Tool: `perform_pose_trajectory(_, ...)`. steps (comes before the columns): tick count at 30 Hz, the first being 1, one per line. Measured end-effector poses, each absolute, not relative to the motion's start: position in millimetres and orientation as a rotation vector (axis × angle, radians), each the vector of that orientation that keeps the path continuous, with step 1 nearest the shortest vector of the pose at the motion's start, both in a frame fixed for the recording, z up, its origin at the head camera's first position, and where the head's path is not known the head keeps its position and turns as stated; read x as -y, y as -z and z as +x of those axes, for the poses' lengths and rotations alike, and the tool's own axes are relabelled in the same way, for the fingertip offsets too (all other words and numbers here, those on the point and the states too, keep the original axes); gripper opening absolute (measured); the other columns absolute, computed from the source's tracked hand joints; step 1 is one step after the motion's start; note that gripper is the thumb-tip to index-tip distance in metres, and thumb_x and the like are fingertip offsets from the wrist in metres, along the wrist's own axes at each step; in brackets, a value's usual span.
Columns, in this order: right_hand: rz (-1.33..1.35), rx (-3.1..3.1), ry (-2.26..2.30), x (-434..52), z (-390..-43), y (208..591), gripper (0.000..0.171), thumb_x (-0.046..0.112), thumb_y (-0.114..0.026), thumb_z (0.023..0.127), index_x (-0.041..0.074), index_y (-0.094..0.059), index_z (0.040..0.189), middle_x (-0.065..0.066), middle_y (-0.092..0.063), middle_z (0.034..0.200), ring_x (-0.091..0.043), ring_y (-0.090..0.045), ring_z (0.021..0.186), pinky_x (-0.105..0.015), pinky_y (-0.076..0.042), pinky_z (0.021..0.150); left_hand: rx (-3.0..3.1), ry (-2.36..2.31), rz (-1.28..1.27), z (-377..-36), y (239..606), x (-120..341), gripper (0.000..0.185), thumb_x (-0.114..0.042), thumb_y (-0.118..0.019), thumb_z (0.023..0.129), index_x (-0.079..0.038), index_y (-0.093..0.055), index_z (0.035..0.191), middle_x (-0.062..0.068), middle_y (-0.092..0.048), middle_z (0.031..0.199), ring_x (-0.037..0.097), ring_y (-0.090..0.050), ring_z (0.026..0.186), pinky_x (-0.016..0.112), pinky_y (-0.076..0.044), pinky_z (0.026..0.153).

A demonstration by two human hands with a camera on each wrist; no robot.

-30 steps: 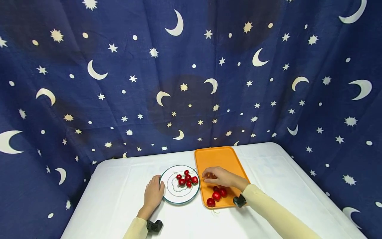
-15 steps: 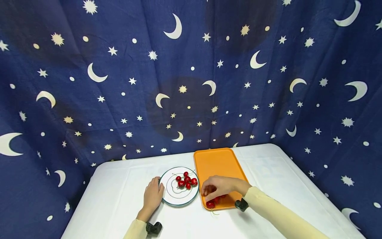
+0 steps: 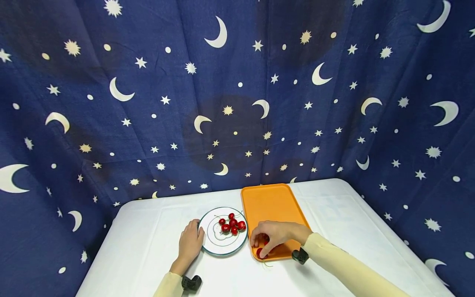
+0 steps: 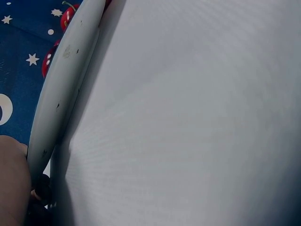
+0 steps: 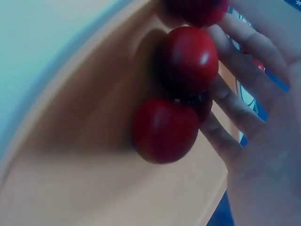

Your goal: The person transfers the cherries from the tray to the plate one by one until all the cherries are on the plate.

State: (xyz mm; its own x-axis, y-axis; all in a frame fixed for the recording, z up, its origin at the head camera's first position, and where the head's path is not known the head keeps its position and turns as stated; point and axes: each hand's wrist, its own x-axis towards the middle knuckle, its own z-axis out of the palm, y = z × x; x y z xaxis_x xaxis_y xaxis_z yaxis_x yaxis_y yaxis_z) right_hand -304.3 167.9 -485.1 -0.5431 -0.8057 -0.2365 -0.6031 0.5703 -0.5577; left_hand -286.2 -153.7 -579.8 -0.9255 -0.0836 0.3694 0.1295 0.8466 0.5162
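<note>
On the white-clothed counter (image 3: 141, 243), the left hand (image 3: 190, 244) rests with relaxed fingers against the 9 o'clock rim of the round white plate with a green edge (image 3: 208, 247), which carries glossy red cherries (image 3: 231, 223). At its 3 o'clock lies the flat orange plastic tray (image 3: 272, 202); there the right hand (image 3: 272, 235) curls its grip around loose red cherries (image 5: 167, 129) at the tray's near left corner. No writing is readable anywhere

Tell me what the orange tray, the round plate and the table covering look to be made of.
Orange tray: probably plastic, going by its uniform matte colour and rounded moulded rim. Round plate: likely glazed ceramic, white with a teal rim line and printed motif, though melamine is possible. Table covering: white woven cloth, with a fine weave visible in the left wrist view.
</note>
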Motion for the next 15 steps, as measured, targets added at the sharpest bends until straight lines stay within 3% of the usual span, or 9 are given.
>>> perform_pose_trajectory(8,-1.197,-2.294,0.592,-168.8,-304.2,487.0,0.029,0.031,-0.084,0.086,0.018,-0.072,0.109,-0.001,-0.073,0.099,-0.009,-0.061,0.089,-0.015,-0.046,0.080,2.644,0.775,-0.022,-286.5,579.5,153.6,0.028,-0.013,-0.055,0.099,0.003,-0.062,0.122,0.021,-0.070,0.119,0.039,-0.067,0.109,0.051,-0.051,0.089)
perform_pose_trajectory(15,-1.196,-2.358,0.527,-172.7,-306.7,490.6,0.028,0.037,-0.085,0.083,0.021,-0.073,0.104,0.009,-0.071,0.096,0.001,-0.053,0.091,-0.015,-0.044,0.085,2.643,0.779,-0.023,-286.0,580.0,153.3,0.028,-0.013,-0.055,0.100,0.003,-0.062,0.122,0.021,-0.070,0.119,0.039,-0.067,0.110,0.052,-0.051,0.089)
